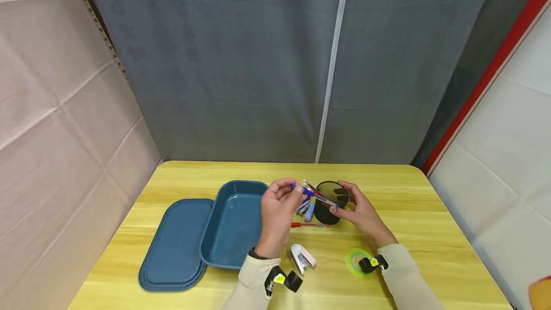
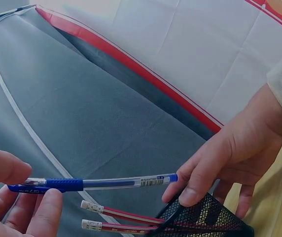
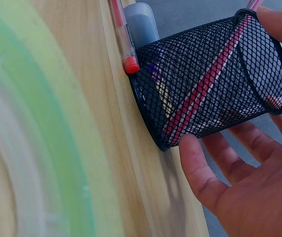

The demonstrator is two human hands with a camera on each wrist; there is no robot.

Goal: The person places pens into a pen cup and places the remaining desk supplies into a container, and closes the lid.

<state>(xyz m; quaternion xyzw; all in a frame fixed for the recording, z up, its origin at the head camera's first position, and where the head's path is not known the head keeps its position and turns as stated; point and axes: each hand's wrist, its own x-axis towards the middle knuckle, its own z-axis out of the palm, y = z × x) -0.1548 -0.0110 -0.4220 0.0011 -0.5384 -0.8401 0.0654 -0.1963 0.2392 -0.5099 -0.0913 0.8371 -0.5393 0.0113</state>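
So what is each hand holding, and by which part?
The left hand pinches the blue pen by its clip end. The right hand holds the mesh cup by its rim and side.

- Table (image 1: 435, 252): lid (image 1: 178, 245) at left, box (image 1: 234, 226) just right of it.
- Stapler (image 1: 303, 258): right of the box, near side.
- Tape roll (image 1: 350, 261): right of the stapler.
- Cup (image 1: 325, 213): right of the box, farther than the stapler; pencils (image 2: 131, 216) in it.
- Loose pen (image 1: 307, 225): on the table, near and left of the cup.
- Held pen (image 2: 116, 183): in the left hand (image 1: 277, 216), left of the right hand (image 1: 366, 214).
- Curtain (image 1: 236, 85): behind the table.
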